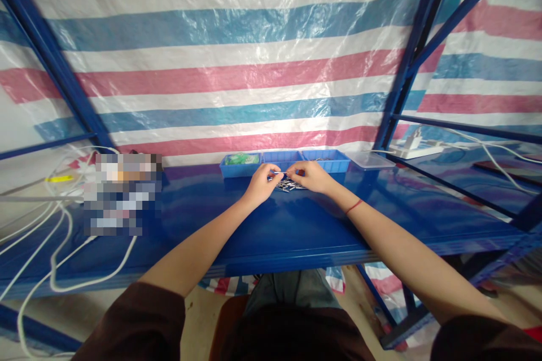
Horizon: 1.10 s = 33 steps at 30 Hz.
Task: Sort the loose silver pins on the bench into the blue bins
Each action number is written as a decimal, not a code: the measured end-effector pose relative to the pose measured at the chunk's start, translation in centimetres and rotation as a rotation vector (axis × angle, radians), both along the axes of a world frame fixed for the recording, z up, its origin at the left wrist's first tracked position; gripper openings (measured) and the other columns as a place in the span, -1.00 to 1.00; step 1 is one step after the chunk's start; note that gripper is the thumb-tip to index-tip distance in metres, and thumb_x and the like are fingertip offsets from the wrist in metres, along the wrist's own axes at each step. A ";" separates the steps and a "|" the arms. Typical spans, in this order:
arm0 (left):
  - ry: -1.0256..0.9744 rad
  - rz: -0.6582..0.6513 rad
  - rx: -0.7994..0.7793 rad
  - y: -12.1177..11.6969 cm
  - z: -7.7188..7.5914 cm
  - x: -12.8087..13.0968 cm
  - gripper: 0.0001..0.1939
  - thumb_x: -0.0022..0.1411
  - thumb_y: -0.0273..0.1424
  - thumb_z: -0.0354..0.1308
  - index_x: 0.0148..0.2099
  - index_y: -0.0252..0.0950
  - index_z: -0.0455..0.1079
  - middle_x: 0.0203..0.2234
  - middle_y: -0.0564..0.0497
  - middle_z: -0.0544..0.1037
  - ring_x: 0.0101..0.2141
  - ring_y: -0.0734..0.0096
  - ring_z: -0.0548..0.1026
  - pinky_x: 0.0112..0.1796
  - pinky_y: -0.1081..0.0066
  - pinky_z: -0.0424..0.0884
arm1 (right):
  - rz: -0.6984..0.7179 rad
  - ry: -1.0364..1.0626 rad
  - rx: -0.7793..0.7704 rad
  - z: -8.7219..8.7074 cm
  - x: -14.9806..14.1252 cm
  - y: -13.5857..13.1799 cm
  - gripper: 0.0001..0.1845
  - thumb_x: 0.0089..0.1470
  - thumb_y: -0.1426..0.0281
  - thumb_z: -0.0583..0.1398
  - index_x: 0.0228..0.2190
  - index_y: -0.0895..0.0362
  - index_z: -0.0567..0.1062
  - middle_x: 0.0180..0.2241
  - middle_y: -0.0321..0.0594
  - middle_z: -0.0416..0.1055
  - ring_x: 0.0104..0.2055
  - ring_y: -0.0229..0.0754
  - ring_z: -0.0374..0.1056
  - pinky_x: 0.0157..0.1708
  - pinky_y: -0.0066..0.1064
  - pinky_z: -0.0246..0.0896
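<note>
Over the middle of the blue table, my left hand (262,181) pinches one end of a thin, light-coloured metal pin (280,172). Its other end meets the fingertips of my right hand (312,176), which are also closed. The pin lies roughly level between both hands. Directly beneath them is a loose pile of small shiny metal pins (288,185), partly covered by my fingers. Behind my hands stands a blue three-section row of bins (241,170). A green plastic item (237,158) is in the left bin, and small metal pieces (320,159) show in the right one.
A clear plastic lid (369,160) lies right of the bins. White cables (57,254) and a blurred-out cluster of items occupy the table's left end. A white power strip (415,150) sits at the right, behind a blue frame post (402,84). Striped sheeting (237,62) hangs behind.
</note>
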<state>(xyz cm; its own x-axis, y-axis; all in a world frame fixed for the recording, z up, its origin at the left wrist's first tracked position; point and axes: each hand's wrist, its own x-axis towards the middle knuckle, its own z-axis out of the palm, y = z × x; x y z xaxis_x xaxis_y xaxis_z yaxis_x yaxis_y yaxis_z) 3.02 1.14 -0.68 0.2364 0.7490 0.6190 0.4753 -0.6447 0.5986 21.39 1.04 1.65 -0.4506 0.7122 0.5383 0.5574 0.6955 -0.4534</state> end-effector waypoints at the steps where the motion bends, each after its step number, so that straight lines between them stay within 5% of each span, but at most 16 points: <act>1: -0.001 -0.005 -0.001 0.0 -0.1 0.0 -0.83 0.13 -0.34 0.09 -0.24 -0.32 0.33 -0.29 -0.05 0.44 -0.31 0.41 0.46 -0.24 0.40 0.38 | -0.010 -0.022 -0.008 -0.1 0.0 0.2 -0.75 -0.01 0.33 0.11 -0.45 0.19 0.55 -0.47 -0.22 0.49 -0.51 -0.29 0.27 -0.44 -0.44 0.15; 7: 0.090 -0.050 -0.021 0.1 -0.6 0.1 -0.62 0.14 -0.30 0.09 0.00 -0.30 0.24 -0.27 -0.04 0.43 -0.33 0.44 0.44 -0.21 0.36 0.38 | -0.273 0.184 -0.102 -0.8 1.5 2.7 -0.63 0.01 0.17 0.09 -0.48 0.20 0.52 -0.51 -0.19 0.46 -0.53 -0.24 0.28 -0.46 -0.41 0.15; 13: 0.304 -0.100 0.065 -0.5 -0.4 -0.1 -0.74 0.18 -0.35 0.03 -0.07 -0.29 0.34 -0.25 -0.05 0.44 -0.21 0.37 0.42 -0.10 0.33 0.33 | -0.743 0.470 -0.194 -1.4 5.3 5.2 -0.50 0.05 0.07 0.01 -0.49 0.22 0.50 -0.60 -0.19 0.38 -0.59 -0.26 0.23 -0.53 -0.41 0.11; 16: 0.419 -0.073 0.087 -0.9 -0.4 -0.1 -0.75 0.19 -0.35 0.02 -0.10 -0.26 0.39 -0.23 -0.05 0.45 -0.15 0.32 0.40 -0.06 0.29 0.29 | -0.812 0.456 -0.256 -1.5 5.9 5.3 -0.51 0.07 0.12 -0.01 -0.52 0.22 0.51 -0.66 -0.20 0.34 -0.61 -0.25 0.21 -0.55 -0.40 0.09; 20: 0.548 -0.013 0.097 -1.2 -0.8 0.0 -0.75 0.21 -0.31 0.01 -0.10 -0.16 0.43 -0.18 -0.02 0.45 -0.13 0.26 0.37 -0.08 0.23 0.28 | -0.689 0.127 -0.170 -0.1 4.4 4.7 -0.58 0.07 0.24 0.01 -0.56 0.22 0.51 -0.68 -0.20 0.33 -0.57 -0.22 0.24 -0.52 -0.41 0.03; 25: 0.566 0.002 0.154 -1.2 -0.7 0.1 -0.74 0.22 -0.33 -0.01 -0.09 -0.14 0.44 -0.17 -0.01 0.45 -0.14 0.28 0.36 -0.09 0.25 0.29 | -0.139 -0.482 -0.003 1.7 2.4 3.5 -0.74 0.01 0.28 0.11 -0.50 0.16 0.52 -0.54 -0.22 0.44 -0.51 -0.24 0.29 -0.46 -0.45 0.05; 33: 0.523 0.044 0.249 -0.8 0.7 -0.8 -0.73 0.24 -0.36 -0.05 -0.10 -0.17 0.43 -0.18 -0.01 0.45 -0.15 0.31 0.36 -0.07 0.28 0.28 | 0.025 -0.452 0.068 -2.0 2.7 3.2 -0.58 0.04 0.23 0.11 -0.12 0.22 0.45 -0.15 0.00 0.42 -0.13 -0.05 0.34 -0.12 -0.25 0.19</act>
<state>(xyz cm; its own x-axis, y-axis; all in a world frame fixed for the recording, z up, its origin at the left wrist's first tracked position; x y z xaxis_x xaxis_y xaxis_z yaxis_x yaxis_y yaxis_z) 2.20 0.39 0.05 0.5301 0.6120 0.5868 0.6968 -0.7088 0.1098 24.13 4.26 -0.33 -0.6676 0.6682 0.3284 0.6717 0.7308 -0.1215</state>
